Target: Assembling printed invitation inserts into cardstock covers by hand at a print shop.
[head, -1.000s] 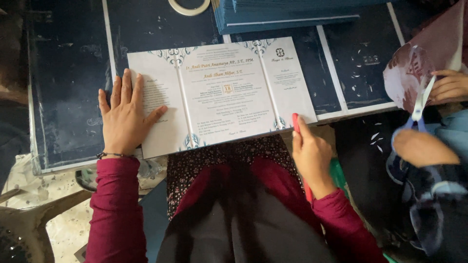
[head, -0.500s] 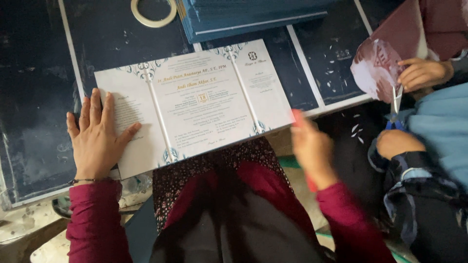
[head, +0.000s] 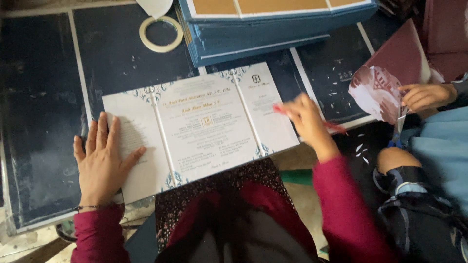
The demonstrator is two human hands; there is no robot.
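Your left hand point(head: 102, 163) lies flat, fingers spread, on the white three-panel printed card point(head: 204, 129) on the dark desk point(head: 44, 97), while your right hand point(head: 307, 122), fingers closed, grips a thin red tool point(head: 336, 127).

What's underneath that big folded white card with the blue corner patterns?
The white card lies on a dark blue board, and its near edge overhangs the person's patterned lap. The left hand presses its left panel. Whatever lies directly beneath the card is covered.
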